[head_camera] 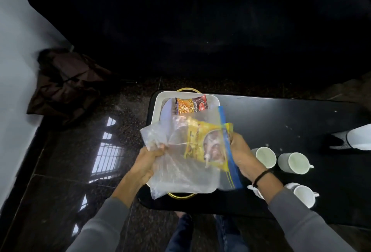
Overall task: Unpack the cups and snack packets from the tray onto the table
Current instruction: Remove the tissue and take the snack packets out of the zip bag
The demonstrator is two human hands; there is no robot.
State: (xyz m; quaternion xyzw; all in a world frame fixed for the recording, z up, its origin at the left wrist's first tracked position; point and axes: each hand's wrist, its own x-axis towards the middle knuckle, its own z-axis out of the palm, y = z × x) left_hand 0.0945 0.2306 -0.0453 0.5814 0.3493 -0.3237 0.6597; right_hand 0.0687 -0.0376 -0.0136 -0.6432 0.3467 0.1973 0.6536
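Grey sleeves lead from the near edge to two bare hands held over the near end of one white rectangular tray (158, 109) with two gold loop handles, which stands at the left end of a black table (281, 115). The left hand (148, 161) clenches the crumpled closed end of a clear plastic zip bag (180, 169), and the right hand (243, 155), with one black band (261, 176) on its wrist, grips the bag's blue zip edge. The bag is lifted above the tray, and one yellow snack packet (200, 141) lies inside it, between the two hands. To the right of the tray, white ceramic cups stand on the table: three show plainly, a near cup (304, 195), a middle cup (293, 162) and a cup beside the right hand (263, 157), while a white piece (253, 189) behind the right wrist may be a fourth, too hidden to tell. Farther on, one brown and orange snack packet (190, 106) lies at the far end of the tray. Beyond, on the glossy speckled floor (60, 161), one dark brown fabric bag (66, 83) slumps against the pale wall, and a black sofa (200, 21) fills the far side.
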